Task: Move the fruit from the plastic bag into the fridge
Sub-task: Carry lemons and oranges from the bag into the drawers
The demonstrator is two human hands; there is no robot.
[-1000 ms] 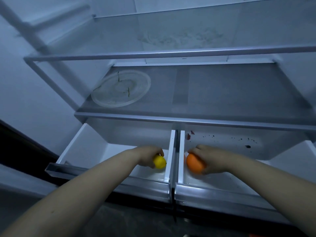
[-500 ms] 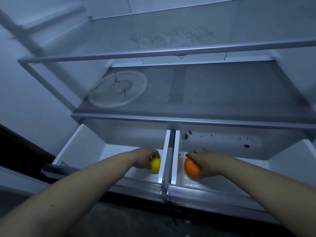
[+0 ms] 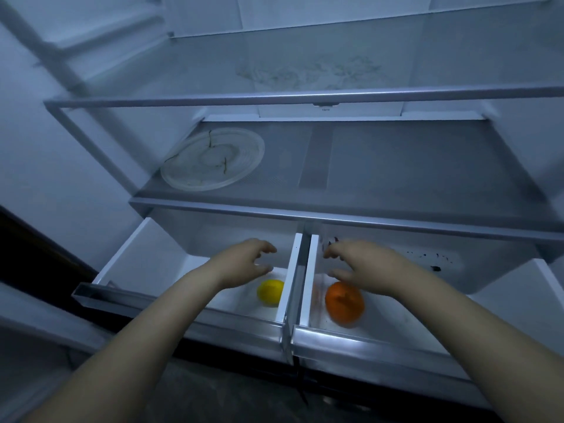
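Our left hand (image 3: 244,265) and right hand (image 3: 364,267) hover, both loosely spread and gripping nothing — the lemon (image 3: 270,292) lies just below the left fingers (image 3: 268,248) in the left drawer (image 3: 152,257), the orange (image 3: 345,305) just beneath the right fingers (image 3: 332,251) in the right drawer (image 3: 351,338) of the fridge (image 3: 396,172).

White plastic drawers (image 3: 137,254) w/ shiny metal-look fronts (image 3: 351,338); glass shelf (image 3: 396,166); clear plate (image 3: 213,160).

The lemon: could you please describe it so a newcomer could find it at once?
Below the fridge shelf with a round plate, two drawers are pulled out. The lemon lies in the left drawer, near its right wall. It is small and yellow; the neighbouring orange is bigger.
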